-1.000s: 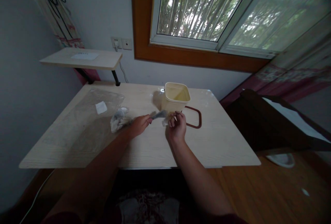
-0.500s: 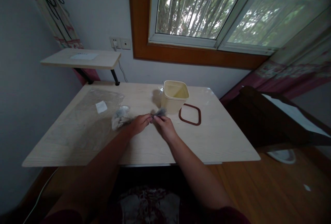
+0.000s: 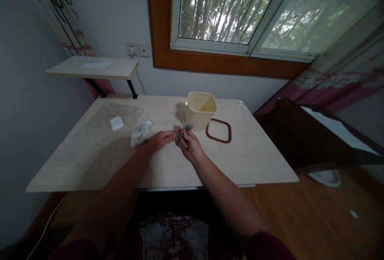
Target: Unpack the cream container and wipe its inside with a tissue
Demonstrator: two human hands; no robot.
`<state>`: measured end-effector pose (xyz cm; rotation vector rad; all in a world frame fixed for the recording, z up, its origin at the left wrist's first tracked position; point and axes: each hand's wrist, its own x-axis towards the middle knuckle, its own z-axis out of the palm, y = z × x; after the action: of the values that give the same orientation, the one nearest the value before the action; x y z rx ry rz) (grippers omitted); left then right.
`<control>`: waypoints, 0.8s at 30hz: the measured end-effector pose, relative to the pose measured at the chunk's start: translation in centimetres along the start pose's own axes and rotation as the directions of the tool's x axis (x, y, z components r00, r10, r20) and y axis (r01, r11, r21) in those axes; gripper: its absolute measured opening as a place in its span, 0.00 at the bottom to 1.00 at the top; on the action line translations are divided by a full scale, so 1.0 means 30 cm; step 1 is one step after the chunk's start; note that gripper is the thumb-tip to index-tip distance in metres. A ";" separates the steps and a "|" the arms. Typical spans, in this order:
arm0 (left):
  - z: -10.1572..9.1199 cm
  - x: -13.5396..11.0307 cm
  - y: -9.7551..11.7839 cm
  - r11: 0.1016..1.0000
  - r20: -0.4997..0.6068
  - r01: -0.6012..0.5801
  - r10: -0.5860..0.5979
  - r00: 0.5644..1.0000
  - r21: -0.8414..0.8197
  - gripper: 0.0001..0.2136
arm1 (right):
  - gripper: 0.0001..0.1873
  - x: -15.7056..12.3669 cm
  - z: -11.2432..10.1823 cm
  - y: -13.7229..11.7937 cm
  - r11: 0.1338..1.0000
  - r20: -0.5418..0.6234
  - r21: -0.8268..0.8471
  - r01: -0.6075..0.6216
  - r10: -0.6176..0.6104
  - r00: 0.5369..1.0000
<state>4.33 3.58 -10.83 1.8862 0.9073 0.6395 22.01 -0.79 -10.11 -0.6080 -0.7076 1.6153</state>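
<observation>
My left hand (image 3: 162, 139) and my right hand (image 3: 187, 146) meet over the middle of the pale wooden table (image 3: 255, 160). Both pinch a small grey crinkly packet (image 3: 186, 127) between their fingertips; what it is I cannot make out. Just behind the hands stands an open cream plastic container (image 3: 201, 110). A brown ring-shaped seal (image 3: 218, 131) lies flat on the table to its right. A small crumpled clear bag (image 3: 141, 132) with dark contents rests left of my left hand.
A large flat clear plastic bag with a white label (image 3: 117, 123) lies on the table's left half. A small shelf (image 3: 93, 68) juts from the wall at back left. A dark piece of furniture (image 3: 303, 132) stands to the right, above a wooden floor.
My right hand moved left from beside the container to meet my left hand and took hold of the grey packet. The view shifted slightly.
</observation>
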 end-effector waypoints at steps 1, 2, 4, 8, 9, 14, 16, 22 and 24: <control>-0.001 0.000 0.000 1.000 0.000 0.017 -0.017 1.000 -0.008 0.22 | 0.16 -0.002 0.000 -0.002 1.000 0.008 0.014 0.002 -0.003 1.000; -0.001 0.001 0.000 0.999 0.000 0.030 -0.030 1.000 -0.011 0.22 | 0.17 -0.003 0.000 -0.005 1.000 0.009 0.024 0.004 -0.004 1.000; 0.000 0.005 0.000 0.999 0.009 0.040 -0.040 0.999 -0.006 0.21 | 0.19 -0.003 0.000 -0.008 0.999 0.003 0.035 -0.008 0.008 1.000; 0.000 0.016 -0.006 1.000 0.027 0.021 -0.021 0.999 0.015 0.19 | 0.23 0.002 -0.001 -0.006 0.999 -0.023 0.015 -0.036 0.036 0.999; 0.000 0.019 -0.008 1.000 0.029 0.018 -0.018 0.999 0.016 0.19 | 0.24 0.004 -0.001 -0.004 0.999 -0.036 0.005 -0.035 0.036 0.999; 0.001 0.024 -0.013 1.000 0.039 0.027 -0.028 0.999 0.009 0.18 | 0.27 0.014 -0.004 0.021 0.999 -0.099 -0.045 0.003 -0.008 0.995; 0.004 0.022 -0.006 1.000 0.030 0.030 -0.031 0.999 0.009 0.18 | 0.26 0.019 -0.006 0.030 0.998 -0.116 -0.057 0.018 -0.025 0.993; 0.005 0.011 0.027 1.000 -0.064 0.019 -0.018 0.998 0.015 0.16 | 0.23 0.039 -0.017 0.028 0.997 -0.154 -0.073 0.029 -0.040 0.987; -0.002 0.006 0.032 1.000 -0.125 0.010 -0.013 0.992 -0.024 0.16 | 0.24 0.045 -0.020 0.022 0.996 -0.144 -0.084 -0.010 -0.002 0.990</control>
<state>4.72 3.46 -9.93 1.8347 0.9859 0.7653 21.79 0.53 -11.00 -0.7800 -0.6701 1.5336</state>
